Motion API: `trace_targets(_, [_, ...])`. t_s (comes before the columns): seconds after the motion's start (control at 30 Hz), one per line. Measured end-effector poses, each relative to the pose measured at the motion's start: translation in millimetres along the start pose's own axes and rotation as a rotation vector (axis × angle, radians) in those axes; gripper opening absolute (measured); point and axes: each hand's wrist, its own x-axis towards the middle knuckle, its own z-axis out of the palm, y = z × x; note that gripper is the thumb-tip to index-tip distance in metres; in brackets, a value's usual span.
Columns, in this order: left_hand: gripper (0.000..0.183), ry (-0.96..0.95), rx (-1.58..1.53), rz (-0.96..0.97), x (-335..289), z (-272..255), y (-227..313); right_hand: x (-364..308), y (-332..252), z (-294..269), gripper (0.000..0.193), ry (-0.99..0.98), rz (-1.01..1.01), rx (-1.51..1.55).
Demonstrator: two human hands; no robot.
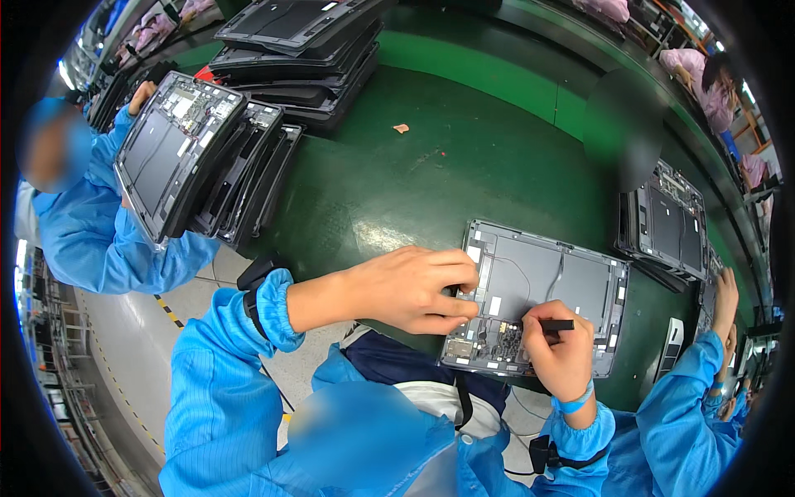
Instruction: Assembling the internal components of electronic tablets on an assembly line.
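An opened laptop base [530,273] lies on the green bench in front of me, its circuit board and flat dark battery panels exposed. My left hand [422,290] is at its left edge, with thumb and bent fingers closed on the rim. Over the circuit board [489,346] on the near side is my right hand [563,352]. Its fingers are closed round a short black stick-like tool [558,325], whose working tip is hidden by the hand. A thin wire [517,263] curves across the battery panels.
Stacked laptop bases stand on the bench [373,166] at far left [290,66], left [178,153] and right [667,224]. A co-worker in blue [99,232] handles the left stack; another person's hand [725,298] is at the right. A small scrap [401,128] lies mid-bench.
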Motion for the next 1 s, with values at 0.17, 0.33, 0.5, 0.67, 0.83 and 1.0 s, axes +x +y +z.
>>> trace_targets(0.17, [0.019,0.117,-0.066,0.030,-0.9,11.8,3.2,-6.8,-8.4,-5.2,0.004,-0.020,-0.039,-0.035])
trace_targets(0.33, [0.027,0.051,-0.040,0.032,-11.3,25.0,-12.1,12.0,-24.5,12.4,0.011,-0.076,-0.393,-0.454])
trace_targets(0.5, [0.013,0.184,0.160,0.064,-12.5,8.1,-4.4,44.8,-83.1,51.0,0.011,-0.293,-0.586,-0.589])
trace_targets(0.67, [0.032,0.326,-0.110,-0.281,-29.9,54.4,-29.9,57.7,-82.4,43.8,0.014,-0.111,-0.257,-0.803])
trace_targets(0.83, [0.033,0.290,-0.142,0.174,-25.5,21.5,-35.7,42.6,-108.3,58.2,0.019,-0.162,-0.378,-0.789])
trace_targets(1.0, [0.019,0.082,-0.399,-0.250,-9.0,39.7,-23.1,25.0,-122.5,21.8,0.022,-0.175,-0.664,-0.594])
